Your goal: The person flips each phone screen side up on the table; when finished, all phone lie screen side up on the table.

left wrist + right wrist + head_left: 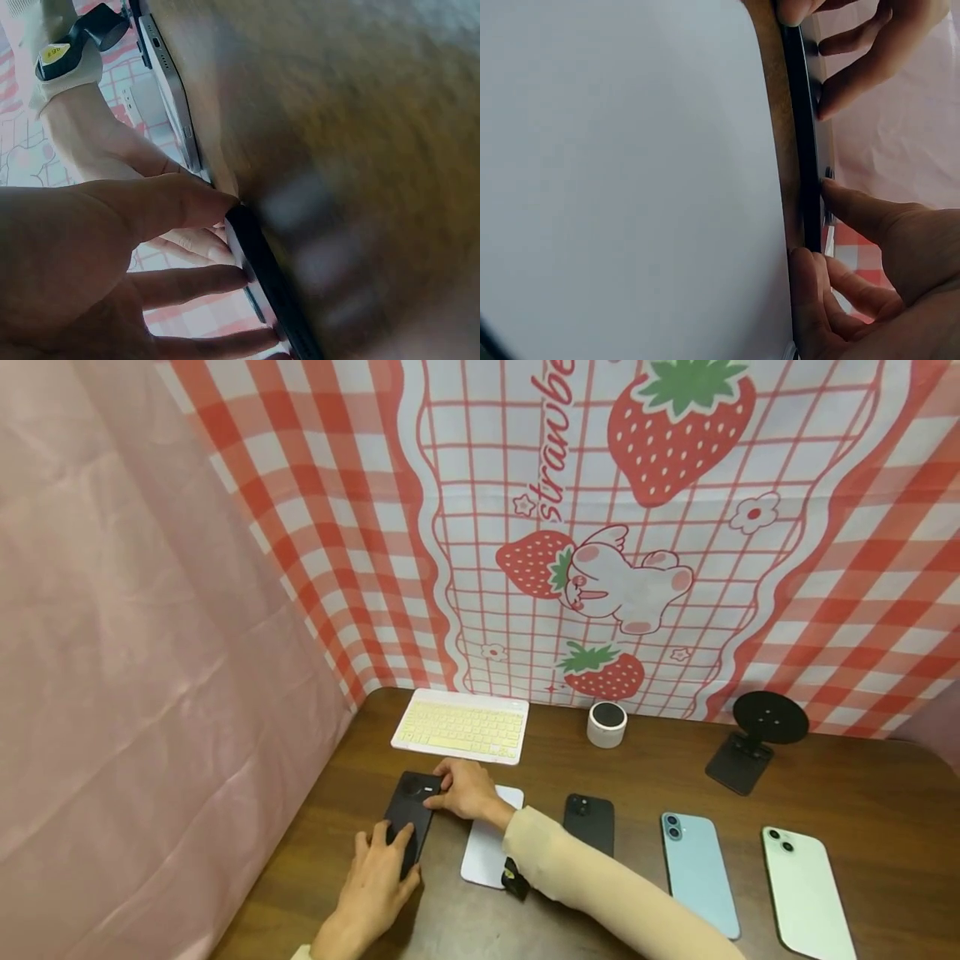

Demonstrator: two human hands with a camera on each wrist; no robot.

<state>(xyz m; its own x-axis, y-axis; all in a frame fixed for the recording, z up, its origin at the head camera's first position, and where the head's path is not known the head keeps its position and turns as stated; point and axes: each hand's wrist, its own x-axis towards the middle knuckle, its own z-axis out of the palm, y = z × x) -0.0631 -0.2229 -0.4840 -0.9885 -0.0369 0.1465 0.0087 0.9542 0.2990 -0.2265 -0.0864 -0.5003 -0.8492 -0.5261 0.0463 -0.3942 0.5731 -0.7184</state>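
A black smartphone (410, 810) lies back up on the wooden table, its camera end farther away. At its near end is my left hand (375, 877), fingers on the phone's back and left side, thumb at the near right corner. My right hand (468, 789) reaches across to the far end and holds the phone by its top right corner. In the right wrist view, fingertips of both hands meet the thin dark phone (806, 142). Under the right wrist lies a white smartphone (483, 852), partly covered by the arm.
Right of the hands lie a dark phone (589, 822) partly behind the sleeve, a blue phone (701, 877) and a pale green phone (810, 889). Behind stand a white keyboard (461, 725), a small white cylinder (606, 727) and a black folding stand (750, 743). Cloth hangs at the back and left.
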